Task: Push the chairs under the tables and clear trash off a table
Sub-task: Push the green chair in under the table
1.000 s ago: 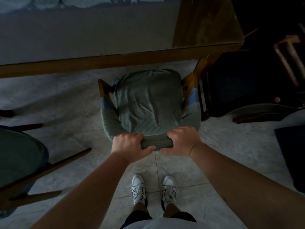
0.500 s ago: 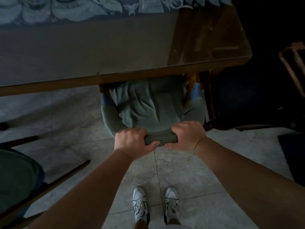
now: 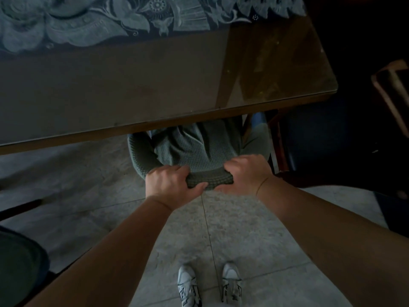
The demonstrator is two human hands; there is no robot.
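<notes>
We are seeing the chair (image 3: 199, 149) wearing a grey-green cover in a small waffle-grid weave, with a sliver of blue showing at its right side. The desk (image 3: 132, 85) is showing a dull brown top with an amber-brown corner, and a pale blue-grey floral pattern is running along its far side. The floor (image 3: 232, 229) is lying in mottled grey tiles, and the shoes (image 3: 209, 284) are showing white with dark laces

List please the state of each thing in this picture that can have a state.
Green fabric-covered chair: seat partly under the table, backrest top gripped by both hands.
Left hand: curled round the backrest top.
Right hand: curled round the backrest top.
Glass-topped wooden table: near edge above the chair seat.
</notes>
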